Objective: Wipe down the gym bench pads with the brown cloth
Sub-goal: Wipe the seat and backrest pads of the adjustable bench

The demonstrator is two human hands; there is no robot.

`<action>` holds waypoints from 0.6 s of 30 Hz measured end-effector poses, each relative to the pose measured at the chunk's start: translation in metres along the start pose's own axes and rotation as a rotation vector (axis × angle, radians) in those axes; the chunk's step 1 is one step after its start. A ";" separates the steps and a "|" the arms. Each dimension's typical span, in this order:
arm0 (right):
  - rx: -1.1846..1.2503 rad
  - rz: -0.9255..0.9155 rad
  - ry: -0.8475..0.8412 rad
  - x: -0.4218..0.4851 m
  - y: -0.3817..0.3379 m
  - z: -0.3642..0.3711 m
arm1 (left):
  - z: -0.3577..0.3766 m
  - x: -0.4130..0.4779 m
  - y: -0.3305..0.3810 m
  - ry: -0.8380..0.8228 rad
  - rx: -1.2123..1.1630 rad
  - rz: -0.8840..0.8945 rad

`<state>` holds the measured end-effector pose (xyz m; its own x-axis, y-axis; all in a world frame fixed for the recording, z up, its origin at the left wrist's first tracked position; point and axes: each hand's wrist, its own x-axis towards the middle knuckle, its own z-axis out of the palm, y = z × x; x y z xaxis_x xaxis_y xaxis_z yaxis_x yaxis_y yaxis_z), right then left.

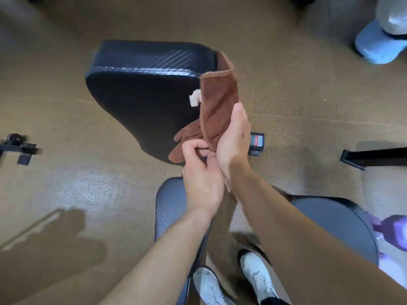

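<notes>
A black, carbon-weave gym bench pad (pixel 141 95) fills the middle of the head view, with a small white tag on its surface. The brown cloth (pixel 218 102) hangs folded in the air above the pad's right edge. My right hand (pixel 233 137) lies flat against the cloth's right side, fingers straight and pointing up. My left hand (pixel 198 170) is just below, its fingers curled and pinching the cloth's lower end. A second pad (pixel 169 208) with the same weave shows under my left forearm, and a third dark pad (pixel 339 221) lies under my right forearm.
The floor is brown, with a wet patch (pixel 55 245) at the lower left. A black frame foot (pixel 374 156) juts in from the right, a black bracket (pixel 19 148) sits at the left. Another person's blue shoe (pixel 378 42) is at the top right. My white shoes (pixel 257 276) stand below.
</notes>
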<state>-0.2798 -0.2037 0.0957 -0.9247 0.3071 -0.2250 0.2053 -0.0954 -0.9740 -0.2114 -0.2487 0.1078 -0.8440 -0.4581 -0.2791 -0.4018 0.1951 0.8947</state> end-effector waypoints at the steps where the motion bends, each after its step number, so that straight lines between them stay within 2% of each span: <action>1: 0.004 0.056 0.039 0.011 0.014 -0.001 | 0.009 0.003 -0.004 0.001 -0.096 -0.123; 4: -0.121 0.224 -0.112 0.026 0.051 -0.011 | 0.025 0.017 -0.025 -0.017 -0.255 -0.330; 6: -0.269 0.200 -0.218 0.031 0.071 -0.020 | 0.031 0.022 -0.042 -0.056 -0.307 -0.411; 8: -0.351 0.276 -0.212 0.040 0.091 -0.021 | 0.040 0.024 -0.058 -0.124 -0.358 -0.516; 11: -0.413 0.227 -0.139 0.044 0.112 -0.018 | 0.049 0.027 -0.072 -0.222 -0.359 -0.648; 13: -0.450 0.259 -0.194 0.041 0.119 -0.023 | 0.047 0.029 -0.072 -0.243 -0.416 -0.689; 15: -0.316 0.334 -0.229 0.034 0.105 -0.022 | 0.040 0.029 -0.065 -0.211 -0.488 -0.692; 18: 0.035 0.297 -0.142 0.019 0.051 -0.011 | 0.018 0.025 -0.045 -0.178 -0.655 -0.600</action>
<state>-0.2838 -0.1923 0.0418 -0.8622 0.1257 -0.4907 0.4636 -0.1945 -0.8644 -0.2209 -0.2531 0.0545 -0.6224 -0.1717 -0.7637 -0.5553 -0.5908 0.5853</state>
